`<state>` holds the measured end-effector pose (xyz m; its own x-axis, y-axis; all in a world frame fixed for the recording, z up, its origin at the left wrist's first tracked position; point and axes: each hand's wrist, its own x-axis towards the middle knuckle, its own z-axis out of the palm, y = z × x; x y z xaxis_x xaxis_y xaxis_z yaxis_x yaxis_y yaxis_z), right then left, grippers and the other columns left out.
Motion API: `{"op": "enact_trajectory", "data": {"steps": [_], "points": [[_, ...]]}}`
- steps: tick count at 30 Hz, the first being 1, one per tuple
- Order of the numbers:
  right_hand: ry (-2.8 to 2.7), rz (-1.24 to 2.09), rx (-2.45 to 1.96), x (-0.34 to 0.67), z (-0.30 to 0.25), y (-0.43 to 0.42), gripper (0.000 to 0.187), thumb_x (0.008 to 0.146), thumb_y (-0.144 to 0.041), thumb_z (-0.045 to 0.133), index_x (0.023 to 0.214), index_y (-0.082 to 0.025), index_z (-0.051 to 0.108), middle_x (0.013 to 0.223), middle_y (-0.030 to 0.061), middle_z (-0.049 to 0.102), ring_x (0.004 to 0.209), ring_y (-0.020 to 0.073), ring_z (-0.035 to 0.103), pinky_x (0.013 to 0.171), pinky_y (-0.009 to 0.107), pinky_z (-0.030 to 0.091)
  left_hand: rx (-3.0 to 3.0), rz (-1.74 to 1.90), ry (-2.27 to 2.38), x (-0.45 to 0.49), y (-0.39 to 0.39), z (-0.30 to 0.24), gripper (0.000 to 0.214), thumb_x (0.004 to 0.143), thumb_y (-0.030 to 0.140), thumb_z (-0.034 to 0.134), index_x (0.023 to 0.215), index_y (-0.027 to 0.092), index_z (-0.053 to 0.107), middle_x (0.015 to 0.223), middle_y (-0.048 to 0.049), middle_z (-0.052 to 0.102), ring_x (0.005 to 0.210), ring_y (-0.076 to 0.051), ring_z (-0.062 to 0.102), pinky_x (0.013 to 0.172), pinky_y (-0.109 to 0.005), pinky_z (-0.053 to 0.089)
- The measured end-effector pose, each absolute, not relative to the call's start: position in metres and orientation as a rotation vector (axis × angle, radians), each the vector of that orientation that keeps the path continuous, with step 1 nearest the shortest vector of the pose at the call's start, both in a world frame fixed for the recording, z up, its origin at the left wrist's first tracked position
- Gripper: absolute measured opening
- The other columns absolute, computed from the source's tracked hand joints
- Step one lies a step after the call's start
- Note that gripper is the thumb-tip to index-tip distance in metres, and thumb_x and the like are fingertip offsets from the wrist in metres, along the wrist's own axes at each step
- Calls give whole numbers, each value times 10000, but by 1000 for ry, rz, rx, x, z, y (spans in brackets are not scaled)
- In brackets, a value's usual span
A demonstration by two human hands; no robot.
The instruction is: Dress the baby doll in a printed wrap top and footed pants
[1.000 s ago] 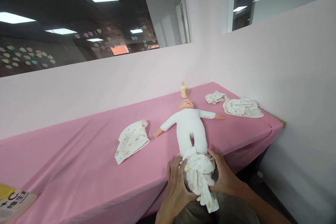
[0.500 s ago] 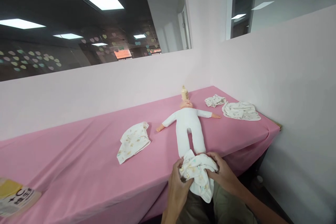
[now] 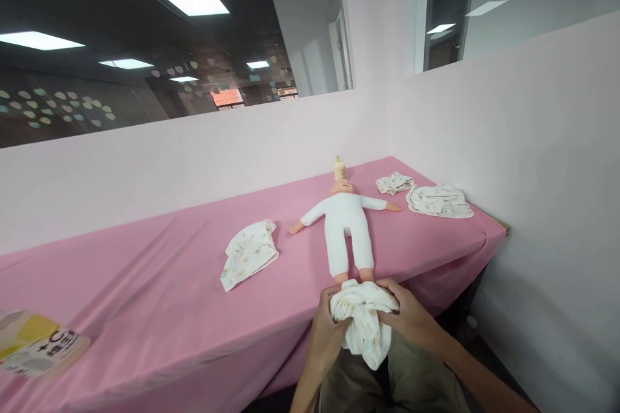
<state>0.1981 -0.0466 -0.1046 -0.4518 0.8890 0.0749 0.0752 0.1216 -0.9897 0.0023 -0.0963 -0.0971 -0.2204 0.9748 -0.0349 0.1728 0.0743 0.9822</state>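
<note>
The person's left hand (image 3: pixel 325 328) and right hand (image 3: pixel 413 317) are both gripping a bunched printed garment (image 3: pixel 366 317), each grip closing on its own side of the fabric. The garment is sitting between them at the near edge of the pink-covered worktop (image 3: pixel 159 287), its lower end hanging over the trousers (image 3: pixel 426 374). Just beyond it, a doll (image 3: pixel 340 219) is lying face up, its long axis running near to far and its feet pointing towards the hands. Neither hand is clearly lying nearer those feet; whether fabric is touching them cannot be told.

A bottle (image 3: pixel 340 170) is standing beyond the doll's head, its pale contents hard to distinguish from its wall. At the near left, a labelled container (image 3: pixel 43 345) is showing partly, its contents unclear. Another printed garment (image 3: pixel 250 253) is lying left of the doll.
</note>
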Motion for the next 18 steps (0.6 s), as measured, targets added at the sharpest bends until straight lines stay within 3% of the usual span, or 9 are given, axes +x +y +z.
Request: {"op": "enact_trajectory", "data": {"steps": [5, 7, 9, 12, 14, 18], "points": [[-1628, 2058, -440, 239, -101, -39, 775, 567, -359, 867, 1247, -241, 513, 1177, 49, 586, 1031, 210, 584, 829, 307, 463, 1308, 890, 1034, -40, -124, -76, 552, 680, 376, 784, 1115, 217, 484, 1026, -29, 591, 869, -159, 549, 733, -241, 425], [-1694, 2134, -321, 252, -91, -36, 766, 550, -395, 884, 1212, -224, 540, 1116, 48, 596, 957, 186, 590, 782, 283, 456, 1413, 771, 885, -58, -132, -63, 630, 623, 443, 820, 1123, 209, 515, 1026, -30, 578, 863, -150, 530, 740, -237, 407], [-1817, 2068, -312, 258, -73, -36, 622, 671, -474, 807, 1176, -194, 577, 1045, 52, 610, 884, 161, 586, 756, 273, 449, 1537, 656, 881, -67, -137, -44, 581, 657, 491, 789, 1108, 206, 560, 1010, -32, 579, 864, -154, 522, 761, -249, 408], [-2094, 1745, -503, 260, -35, -40, 403, 893, -512, 551, 1122, -190, 634, 910, 31, 621, 747, 128, 548, 687, 256, 441, 1703, 539, 1106, -58, -141, -2, 376, 856, 511, 576, 1078, 211, 622, 1048, -66, 597, 906, -188, 538, 803, -290, 437], [-2232, 1487, -598, 258, -7, -46, 359, 937, -473, 470, 1086, -211, 664, 886, 24, 633, 743, 137, 547, 683, 260, 449, 1804, 477, 1251, -44, -142, 26, 337, 915, 474, 481, 1063, 228, 657, 1026, -76, 617, 949, -211, 550, 840, -309, 450], [-2362, 1092, -645, 259, 39, -61, 292, 913, -395, 501, 1087, -252, 688, 953, 36, 669, 892, 188, 591, 787, 305, 478, 2180, 387, 1366, -26, -144, 62, 256, 904, 409, 519, 1009, 266, 704, 908, -58, 629, 941, -216, 555, 828, -292, 464]]}}
